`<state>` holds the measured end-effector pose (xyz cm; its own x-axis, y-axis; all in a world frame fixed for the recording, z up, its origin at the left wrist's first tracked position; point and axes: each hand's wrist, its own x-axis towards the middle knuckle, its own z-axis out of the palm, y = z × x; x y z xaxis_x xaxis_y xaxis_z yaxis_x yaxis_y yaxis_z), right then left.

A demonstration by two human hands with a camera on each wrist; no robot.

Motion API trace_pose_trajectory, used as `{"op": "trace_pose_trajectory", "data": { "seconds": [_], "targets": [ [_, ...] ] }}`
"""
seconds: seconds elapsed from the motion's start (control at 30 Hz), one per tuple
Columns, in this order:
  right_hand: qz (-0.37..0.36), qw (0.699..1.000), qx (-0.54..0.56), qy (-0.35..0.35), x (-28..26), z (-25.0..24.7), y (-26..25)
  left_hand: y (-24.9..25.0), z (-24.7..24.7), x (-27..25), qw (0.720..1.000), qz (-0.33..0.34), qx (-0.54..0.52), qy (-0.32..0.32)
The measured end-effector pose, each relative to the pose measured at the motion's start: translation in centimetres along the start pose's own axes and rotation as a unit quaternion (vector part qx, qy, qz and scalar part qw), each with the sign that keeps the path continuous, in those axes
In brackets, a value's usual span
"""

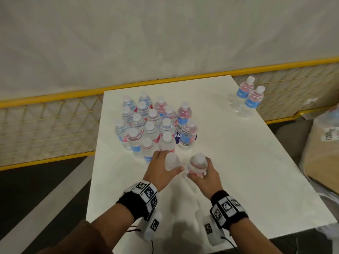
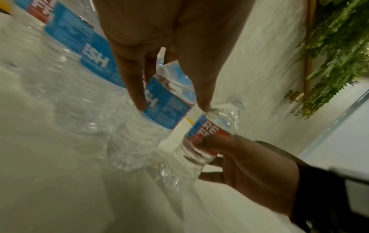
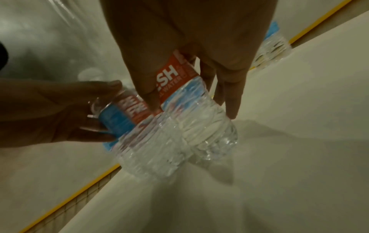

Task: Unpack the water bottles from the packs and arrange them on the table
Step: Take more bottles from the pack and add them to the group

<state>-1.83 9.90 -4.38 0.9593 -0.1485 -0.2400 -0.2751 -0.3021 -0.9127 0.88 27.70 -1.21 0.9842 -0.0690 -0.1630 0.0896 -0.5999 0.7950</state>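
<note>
My left hand (image 1: 166, 162) grips a clear water bottle (image 1: 173, 160) by its labelled middle; this bottle leans toward me. Right beside it, my right hand (image 1: 200, 169) holds a second bottle (image 1: 199, 158) nearly upright. Both are low over the white table (image 1: 238, 162), just in front of a cluster of several standing bottles (image 1: 152, 125). In the left wrist view my fingers (image 2: 139, 104) wrap a blue-labelled bottle (image 2: 127, 141). The right wrist view shows a red-labelled bottle (image 3: 209, 134) in my right hand (image 3: 191, 110). Whether either bottle touches the table is unclear.
Two more bottles (image 1: 249, 96) stand at the table's far right corner. A cardboard box (image 1: 321, 158) sits off the right edge. A yellow mesh fence (image 1: 55, 125) runs behind and to the left of the table. Bare tabletop lies right of the cluster.
</note>
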Motion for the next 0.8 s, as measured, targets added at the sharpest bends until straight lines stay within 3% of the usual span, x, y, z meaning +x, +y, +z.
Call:
{"op": "trace_pose_trajectory", "data": {
  "seconds": [0.17, 0.23, 0.33, 0.43, 0.5, 0.6, 0.7, 0.8],
  "targets": [
    [0.009, 1.0, -0.008, -0.009, 0.7, 2.6, -1.0, -2.0, -1.5, -1.6, 0.998, 0.034, -0.052, -0.027],
    [0.078, 0.992, -0.101, -0.011, 0.6, 2.0, -0.5, -2.3, -2.9, -2.2, 0.995, 0.069, -0.064, 0.036],
    [0.155, 0.95, -0.253, -0.099, -0.1, 0.8, 0.4, -3.1, -6.0, -0.9, 0.97, 0.134, -0.039, 0.198],
    [0.153, 0.953, -0.212, -0.152, -0.8, 1.2, 0.2, -3.4, -8.8, 2.6, 0.956, 0.109, 0.016, 0.272],
    [0.159, 0.96, -0.173, -0.153, -0.9, 2.2, -0.4, -2.9, -9.7, 4.9, 0.956, 0.121, 0.084, 0.253],
    [0.208, 0.96, -0.076, -0.17, -0.8, 3.8, -1.2, -3.0, -9.1, 7.0, 0.943, 0.191, 0.196, 0.19],
    [0.186, 0.966, -0.044, -0.173, -0.8, 5.6, -1.7, -3.7, -7.9, 7.1, 0.948, 0.199, 0.212, 0.128],
    [0.152, 0.977, -0.049, -0.143, -0.4, 7.0, -2.0, -4.4, -7.5, 6.7, 0.938, 0.202, 0.238, 0.147]
  ]
}}
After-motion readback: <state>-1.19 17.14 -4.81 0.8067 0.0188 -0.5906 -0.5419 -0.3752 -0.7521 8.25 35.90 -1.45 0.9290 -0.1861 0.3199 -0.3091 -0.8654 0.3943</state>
